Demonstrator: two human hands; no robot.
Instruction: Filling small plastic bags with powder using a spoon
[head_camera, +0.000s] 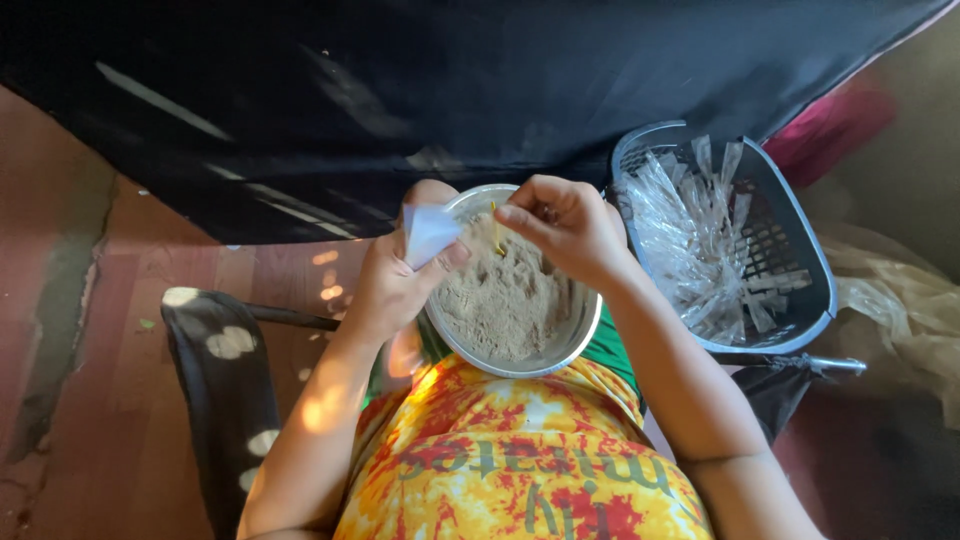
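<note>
A round metal bowl (580, 338) of beige-brown powder (505, 300) rests on my lap. My left hand (385, 285) is at the bowl's left rim and pinches a small clear plastic pouch (428, 232) that stands upright. My right hand (565, 225) hovers over the far side of the bowl, fingers closed on a thin yellow spoon-like stick (497, 235) that points down into the powder beside the pouch.
A grey plastic basket (800, 300) holding several clear plastic pouches (700, 240) stands to the right of the bowl. A dark sheet (400, 90) covers the area ahead. A dark chair arm (215, 370) is at the left; crumpled plastic (910, 300) lies far right.
</note>
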